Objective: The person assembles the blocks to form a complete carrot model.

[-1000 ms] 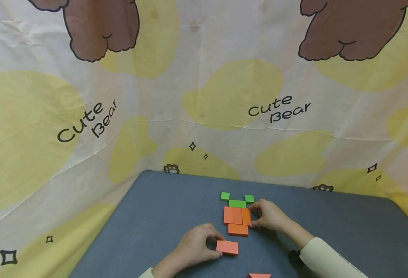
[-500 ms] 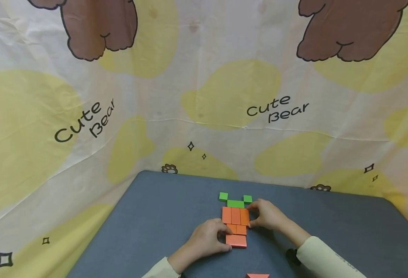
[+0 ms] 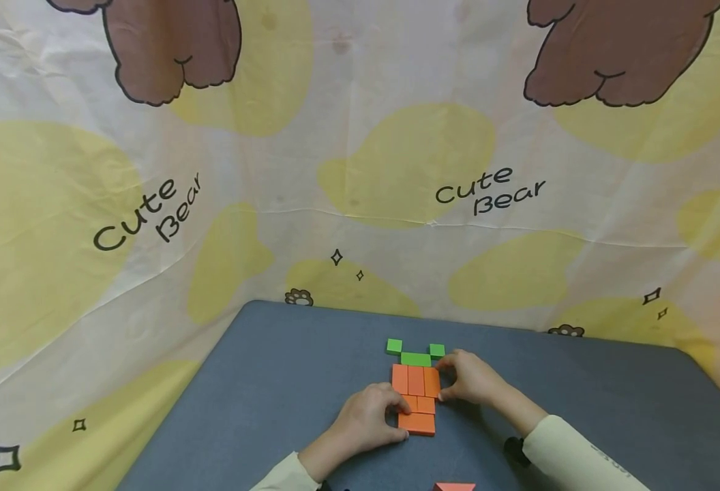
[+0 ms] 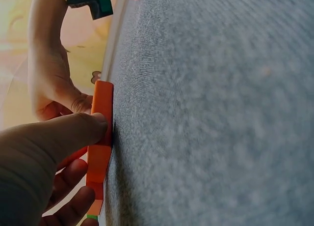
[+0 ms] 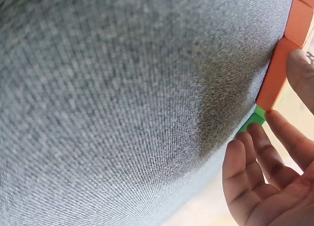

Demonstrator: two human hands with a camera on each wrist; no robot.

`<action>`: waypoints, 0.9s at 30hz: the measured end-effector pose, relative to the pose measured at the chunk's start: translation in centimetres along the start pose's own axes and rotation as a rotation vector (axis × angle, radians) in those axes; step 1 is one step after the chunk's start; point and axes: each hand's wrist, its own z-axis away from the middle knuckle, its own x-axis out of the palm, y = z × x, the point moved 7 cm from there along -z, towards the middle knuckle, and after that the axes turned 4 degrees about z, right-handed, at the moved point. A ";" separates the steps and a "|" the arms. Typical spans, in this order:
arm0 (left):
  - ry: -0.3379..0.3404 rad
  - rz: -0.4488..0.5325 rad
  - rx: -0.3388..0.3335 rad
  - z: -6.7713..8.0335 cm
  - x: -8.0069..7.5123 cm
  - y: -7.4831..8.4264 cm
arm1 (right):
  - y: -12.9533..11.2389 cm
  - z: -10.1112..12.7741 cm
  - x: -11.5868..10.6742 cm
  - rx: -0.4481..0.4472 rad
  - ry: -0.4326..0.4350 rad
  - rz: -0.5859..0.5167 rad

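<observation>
Flat orange blocks form a figure on the table: a row of three upright ones, two smaller ones below, and a wide orange block (image 3: 418,424) at the bottom. My left hand (image 3: 365,417) pinches that wide block at its left end, thumb on its near side, as the left wrist view shows. My right hand (image 3: 472,378) grips the rightmost upright orange block (image 3: 431,382), thumb near its lower end and index finger near its upper end. Above the row lie a green rectangular block (image 3: 416,359) and two green squares, the left one (image 3: 394,346) and the right one (image 3: 437,351).
A red-orange triangular-looking block (image 3: 454,487) lies at the bottom edge of the head view, partly cut off. The dark grey table (image 3: 311,354) ends at a hanging cloth (image 3: 384,239) printed with bears.
My left hand has moved the wide block up and to the right, against the two smaller orange blocks. My right hand has stayed at the rightmost upright block.
</observation>
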 end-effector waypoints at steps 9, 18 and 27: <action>0.002 -0.040 0.014 0.1 0.0 0.6 | 0.1 -0.1 -0.1 -0.008 0.006 0.000; -0.182 0.370 -0.023 3.0 1.6 3.5 | -0.1 0.0 -0.1 -0.048 0.020 0.028; -0.265 0.595 -0.212 4.1 4.8 4.2 | -0.2 0.2 -0.2 -0.040 0.016 0.016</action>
